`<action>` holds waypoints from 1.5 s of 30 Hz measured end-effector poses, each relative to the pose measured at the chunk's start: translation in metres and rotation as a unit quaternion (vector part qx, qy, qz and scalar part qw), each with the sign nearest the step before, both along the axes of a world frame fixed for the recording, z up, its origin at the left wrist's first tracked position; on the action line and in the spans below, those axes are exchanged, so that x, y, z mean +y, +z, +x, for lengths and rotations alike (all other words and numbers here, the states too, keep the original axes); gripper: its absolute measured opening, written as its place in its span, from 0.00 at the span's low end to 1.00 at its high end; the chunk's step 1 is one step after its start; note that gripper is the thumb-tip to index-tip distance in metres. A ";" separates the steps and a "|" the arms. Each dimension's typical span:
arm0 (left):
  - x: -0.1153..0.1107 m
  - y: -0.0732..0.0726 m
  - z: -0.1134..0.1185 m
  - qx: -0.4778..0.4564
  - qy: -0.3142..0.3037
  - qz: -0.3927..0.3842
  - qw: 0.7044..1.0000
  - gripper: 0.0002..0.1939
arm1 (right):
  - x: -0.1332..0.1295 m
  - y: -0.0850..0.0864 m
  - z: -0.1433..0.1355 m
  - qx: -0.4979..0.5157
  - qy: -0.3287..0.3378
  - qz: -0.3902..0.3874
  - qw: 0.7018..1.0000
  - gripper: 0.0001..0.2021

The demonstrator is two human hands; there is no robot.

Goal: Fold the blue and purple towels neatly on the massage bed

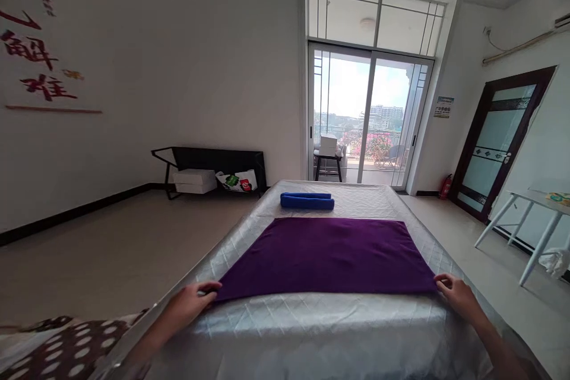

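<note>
A purple cloth (pixel 333 255) lies spread nearly flat across a silvery quilted mattress (pixel 329 320), with a few soft wrinkles. At its near left corner my left hand (pixel 196 300) pinches the edge between thumb and fingers. My right hand (pixel 456 294) grips the near right corner in the same way. The near edge runs almost straight between the two hands. Beyond the far edge of the cloth rests a rolled or folded blue towel (pixel 307 200).
A dark bench-like frame (pixel 218 160) with a white box (pixel 193 180) and a printed bag stands by the left wall. Polka-dot fabric (pixel 75 347) lies at lower left. At right is a white table (pixel 541 202). Glass sliding doors (pixel 369 113) stand behind the mattress.
</note>
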State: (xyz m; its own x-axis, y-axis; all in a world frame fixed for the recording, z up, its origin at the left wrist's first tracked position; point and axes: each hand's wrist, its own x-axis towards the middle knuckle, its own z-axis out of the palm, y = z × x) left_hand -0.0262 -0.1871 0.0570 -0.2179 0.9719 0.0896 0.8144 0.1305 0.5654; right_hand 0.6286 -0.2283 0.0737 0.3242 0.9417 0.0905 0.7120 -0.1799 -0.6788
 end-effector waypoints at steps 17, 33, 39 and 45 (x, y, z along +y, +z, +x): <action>0.058 -0.015 -0.025 0.157 -0.033 0.014 0.987 0.25 | 0.071 0.013 -0.014 -0.157 0.100 -0.031 0.982 0.19; 0.218 -0.072 0.018 0.298 -0.140 0.002 0.944 0.32 | 0.238 -0.061 -0.044 -0.308 0.083 -0.098 0.943 0.30; 0.216 -0.067 0.021 0.308 -0.148 -0.002 0.940 0.32 | 0.238 -0.054 -0.051 -0.314 0.074 -0.144 0.936 0.31; 0.214 -0.062 0.033 0.256 -0.123 0.010 0.959 0.32 | 0.239 -0.038 -0.049 -0.317 0.085 -0.179 0.928 0.31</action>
State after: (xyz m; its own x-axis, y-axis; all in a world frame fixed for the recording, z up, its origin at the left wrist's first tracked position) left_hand 0.0066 0.0272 -0.0055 0.0955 0.9853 0.1418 0.9906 -0.1081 0.0835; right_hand 0.5800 0.0106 0.0359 0.1570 0.9808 -0.1156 0.9863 -0.1618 -0.0334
